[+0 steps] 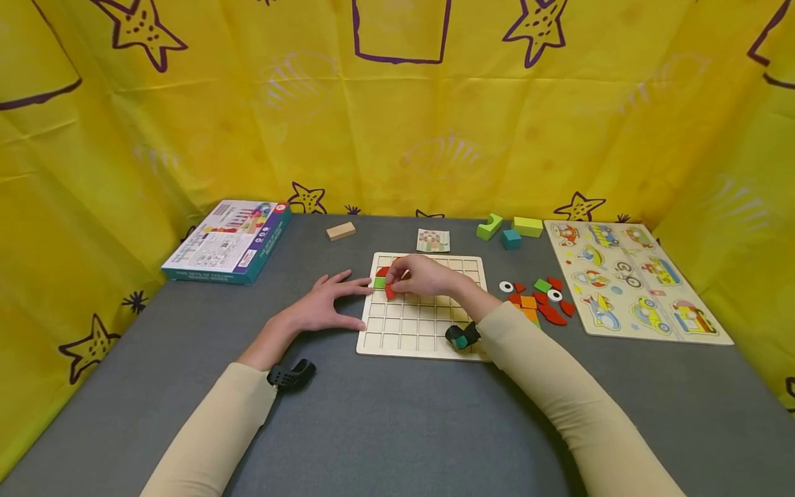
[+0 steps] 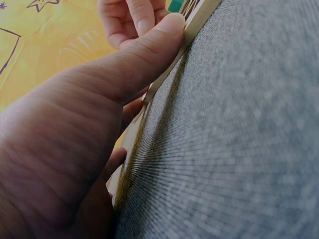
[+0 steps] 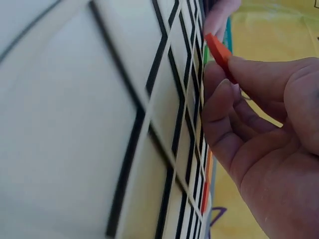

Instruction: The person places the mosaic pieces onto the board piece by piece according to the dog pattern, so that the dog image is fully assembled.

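A pale wooden grid board (image 1: 397, 343) lies on the grey table. My right hand (image 1: 425, 275) is over its upper left part and pinches a small red piece (image 3: 219, 55) between thumb and fingers. Close by, a green square (image 1: 379, 282) sits in the board's left column, with a red piece (image 1: 382, 271) just above it, partly covered by the hand from the right. My left hand (image 1: 323, 305) lies at the board's left edge with fingers spread. In the left wrist view its thumb (image 2: 159, 40) presses along the board's edge.
Right of the board lie loose red, orange and green pieces (image 1: 551, 314) and white eye discs (image 1: 506, 286). Behind are a pattern card (image 1: 433, 240), a plain wooden block (image 1: 341, 231) and green and teal blocks (image 1: 511, 239). A box (image 1: 226, 241) stands left, a picture puzzle (image 1: 633, 279) right.
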A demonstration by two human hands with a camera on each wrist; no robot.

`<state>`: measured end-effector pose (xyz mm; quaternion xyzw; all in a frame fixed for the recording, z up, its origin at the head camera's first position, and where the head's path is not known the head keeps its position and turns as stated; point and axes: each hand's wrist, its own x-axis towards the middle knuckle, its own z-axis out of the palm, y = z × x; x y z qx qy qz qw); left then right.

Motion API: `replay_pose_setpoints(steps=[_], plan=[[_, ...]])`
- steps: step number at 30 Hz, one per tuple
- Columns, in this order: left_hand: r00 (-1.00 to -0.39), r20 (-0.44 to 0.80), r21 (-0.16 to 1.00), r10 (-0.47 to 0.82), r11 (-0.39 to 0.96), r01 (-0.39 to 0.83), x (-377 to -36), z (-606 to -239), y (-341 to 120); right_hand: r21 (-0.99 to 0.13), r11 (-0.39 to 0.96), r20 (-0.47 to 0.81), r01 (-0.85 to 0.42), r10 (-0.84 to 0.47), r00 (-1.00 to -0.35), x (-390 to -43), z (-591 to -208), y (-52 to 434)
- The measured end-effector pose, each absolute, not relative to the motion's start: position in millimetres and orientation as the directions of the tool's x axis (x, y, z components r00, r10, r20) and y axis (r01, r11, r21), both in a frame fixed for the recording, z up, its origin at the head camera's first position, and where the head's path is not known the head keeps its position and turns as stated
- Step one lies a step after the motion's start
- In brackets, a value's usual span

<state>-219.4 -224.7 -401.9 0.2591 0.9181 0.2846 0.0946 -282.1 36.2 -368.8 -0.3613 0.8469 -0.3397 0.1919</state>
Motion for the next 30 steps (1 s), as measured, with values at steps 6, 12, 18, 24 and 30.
replay_pose_setpoints(steps=[6, 12, 18, 24, 30], plan=[[-0.843, 0.025, 0.567, 0.538, 0.687, 0.455, -216.7, -401.9, -225.5, -0.713, 0.480, -0.055, -0.510, -0.764, -0.642, -279.9, -370.3, 23.7], [-0.852, 0.022, 0.572, 0.524, 0.692, 0.441, -215.7, -402.1, -224.9, -0.683, 0.487, -0.040, -0.544, -0.769, -0.639, -278.2, -370.2, 16.9], [-0.858, 0.015, 0.564, 0.514, 0.704, 0.431, -216.0, -400.4, -224.4, -0.664, 0.525, -0.060, -0.533, -0.748, -0.662, -276.9, -368.8, 14.4], [-0.843, -0.004, 0.542, 0.538, 0.710, 0.450, -218.6, -402.0, -224.2, -0.652, 0.535, -0.063, -0.537, -0.744, -0.665, -275.5, -370.0, 16.8], [-0.840, -0.001, 0.539, 0.542, 0.708, 0.456, -219.9, -403.4, -225.7, -0.609, 0.524, -0.049, -0.596, -0.774, -0.631, -273.8, -368.2, 17.8]])
